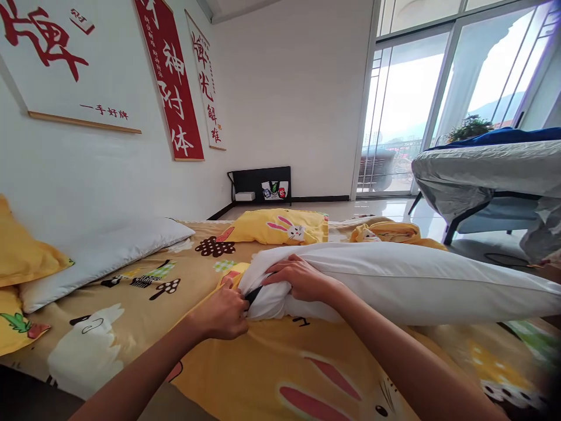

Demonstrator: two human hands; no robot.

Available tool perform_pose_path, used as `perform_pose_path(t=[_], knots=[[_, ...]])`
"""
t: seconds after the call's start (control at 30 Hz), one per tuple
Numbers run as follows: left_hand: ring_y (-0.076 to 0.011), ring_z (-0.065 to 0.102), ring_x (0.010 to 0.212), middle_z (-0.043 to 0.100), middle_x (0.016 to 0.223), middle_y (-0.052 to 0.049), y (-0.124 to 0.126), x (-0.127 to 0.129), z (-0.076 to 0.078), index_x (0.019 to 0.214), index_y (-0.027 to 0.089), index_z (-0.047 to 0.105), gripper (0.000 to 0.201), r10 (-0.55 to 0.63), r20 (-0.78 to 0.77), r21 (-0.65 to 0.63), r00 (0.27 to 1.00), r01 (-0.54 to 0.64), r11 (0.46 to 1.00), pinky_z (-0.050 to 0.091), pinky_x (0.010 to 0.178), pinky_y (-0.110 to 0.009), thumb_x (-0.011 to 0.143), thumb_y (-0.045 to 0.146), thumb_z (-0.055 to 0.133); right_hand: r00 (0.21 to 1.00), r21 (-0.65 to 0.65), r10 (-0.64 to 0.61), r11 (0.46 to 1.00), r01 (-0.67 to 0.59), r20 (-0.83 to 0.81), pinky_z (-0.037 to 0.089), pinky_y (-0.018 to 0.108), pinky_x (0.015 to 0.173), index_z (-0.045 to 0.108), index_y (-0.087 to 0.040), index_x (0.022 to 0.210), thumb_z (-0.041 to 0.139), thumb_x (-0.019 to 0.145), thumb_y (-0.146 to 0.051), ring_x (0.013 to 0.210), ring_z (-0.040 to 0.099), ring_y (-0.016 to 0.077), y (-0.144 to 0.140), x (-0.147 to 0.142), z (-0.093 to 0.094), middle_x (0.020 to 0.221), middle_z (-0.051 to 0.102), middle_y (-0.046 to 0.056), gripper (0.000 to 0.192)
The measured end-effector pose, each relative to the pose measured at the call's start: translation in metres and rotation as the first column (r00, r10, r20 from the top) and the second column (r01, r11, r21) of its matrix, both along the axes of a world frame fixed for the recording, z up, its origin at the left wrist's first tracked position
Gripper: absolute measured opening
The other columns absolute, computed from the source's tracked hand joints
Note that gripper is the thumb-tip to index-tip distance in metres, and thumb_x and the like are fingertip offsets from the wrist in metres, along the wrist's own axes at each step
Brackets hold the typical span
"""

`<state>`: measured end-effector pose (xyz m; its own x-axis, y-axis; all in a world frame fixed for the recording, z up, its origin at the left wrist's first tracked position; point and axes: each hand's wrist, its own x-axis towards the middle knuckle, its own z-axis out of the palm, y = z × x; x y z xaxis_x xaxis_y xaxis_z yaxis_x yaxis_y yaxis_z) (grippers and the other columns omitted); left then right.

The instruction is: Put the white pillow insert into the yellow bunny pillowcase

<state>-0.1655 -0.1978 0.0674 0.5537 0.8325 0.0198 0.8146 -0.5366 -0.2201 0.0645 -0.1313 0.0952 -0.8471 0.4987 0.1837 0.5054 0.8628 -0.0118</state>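
Observation:
A long white pillow [407, 280] lies across the bed in front of me, its near-left end bunched up. My right hand [302, 279] is closed over that bunched end, fingers curled into the white cloth. At the left, my left hand [223, 310] is closed in a fist on the edge of a yellow pillowcase [245, 374], right beside the pillow's end. The pillowcase spreads flat toward me and carries a rabbit with pink ears. Between the two hands a small dark strip shows in the folds; what it is, I cannot tell.
Another white pillow [109, 263] and yellow cushions [26, 245] lie at the left. A folded yellow rabbit-print cloth [280, 227] and a yellow bundle [390, 232] lie on the patterned bedsheet [144, 316] beyond. A covered table [491, 164] with a chair stands at the right.

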Motion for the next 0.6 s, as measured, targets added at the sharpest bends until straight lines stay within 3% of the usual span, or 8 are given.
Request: perform_pose_path(t=[0.13, 0.23, 0.37, 0.43, 0.5, 0.6], knots=[[-0.0293, 0.065, 0.075, 0.07, 0.075, -0.013, -0.002, 0.02, 0.0, 0.074, 0.017, 0.073, 0.029, 0.15, -0.055, -0.07, 0.987, -0.153, 0.986, 0.043, 0.087, -0.045, 0.077, 0.033, 0.05, 1.0, -0.012, 0.022, 1.0, -0.022, 0.004, 0.027, 0.028, 0.103, 0.061, -0.036, 0.124, 0.047, 0.066, 0.0, 0.127, 0.047, 0.0118, -0.001, -0.001, 0.001, 0.133, 0.055, -0.006, 0.07], [-0.0304, 0.064, 0.071, 0.07, 0.071, -0.015, -0.001, 0.042, -0.001, 0.074, 0.015, 0.074, 0.029, 0.159, -0.093, -0.164, 0.983, -0.173, 0.971, 0.047, 0.073, -0.04, 0.073, 0.037, 0.056, 0.998, -0.023, 0.068, 0.997, -0.068, -0.009, 0.027, 0.029, 0.102, 0.062, -0.035, 0.121, 0.048, 0.072, -0.002, 0.125, 0.048, 0.0107, -0.005, 0.002, -0.005, 0.129, 0.058, -0.006, 0.061], [-0.0305, 0.064, 0.071, 0.069, 0.071, -0.014, 0.001, 0.065, -0.001, 0.072, 0.017, 0.071, 0.035, 0.142, -0.173, -0.346, 0.975, -0.195, 0.918, 0.048, 0.064, -0.038, 0.075, 0.049, 0.055, 0.993, 0.018, 0.095, 0.995, -0.097, 0.077, 0.027, 0.034, 0.099, 0.065, -0.031, 0.117, 0.05, 0.081, -0.01, 0.123, 0.048, 0.0146, -0.02, 0.0, -0.042, 0.124, 0.06, -0.002, 0.044], [-0.0309, 0.063, 0.072, 0.067, 0.069, -0.013, 0.002, 0.068, 0.001, 0.061, 0.019, 0.063, 0.037, 0.131, -0.207, -0.387, 0.97, -0.204, 0.899, 0.049, 0.065, -0.038, 0.07, 0.054, 0.061, 0.985, 0.055, 0.093, 0.993, -0.102, 0.144, 0.028, 0.038, 0.098, 0.066, -0.027, 0.114, 0.05, 0.086, -0.016, 0.122, 0.047, 0.0187, -0.029, -0.002, -0.066, 0.124, 0.06, 0.003, 0.034], [-0.0298, 0.063, 0.07, 0.062, 0.061, -0.009, 0.001, 0.065, 0.002, 0.048, 0.021, 0.047, 0.037, 0.131, -0.21, -0.383, 0.969, -0.205, 0.901, 0.05, 0.068, -0.039, 0.061, 0.048, 0.069, 0.984, 0.096, 0.09, 0.99, -0.106, 0.151, 0.029, 0.039, 0.097, 0.065, -0.025, 0.116, 0.048, 0.09, -0.02, 0.122, 0.045, 0.0207, -0.036, -0.001, -0.081, 0.126, 0.058, 0.006, 0.032], [-0.0254, 0.06, 0.064, 0.049, 0.046, -0.002, -0.008, 0.059, 0.005, 0.04, 0.021, 0.023, 0.052, 0.137, -0.14, -0.268, 0.981, -0.17, 0.948, 0.048, 0.08, -0.041, 0.05, 0.03, 0.073, 0.992, 0.131, 0.084, 0.987, -0.096, 0.096, 0.029, 0.039, 0.097, 0.061, -0.027, 0.121, 0.047, 0.091, -0.019, 0.121, 0.045, 0.0192, -0.038, 0.003, -0.074, 0.129, 0.056, 0.005, 0.035]])
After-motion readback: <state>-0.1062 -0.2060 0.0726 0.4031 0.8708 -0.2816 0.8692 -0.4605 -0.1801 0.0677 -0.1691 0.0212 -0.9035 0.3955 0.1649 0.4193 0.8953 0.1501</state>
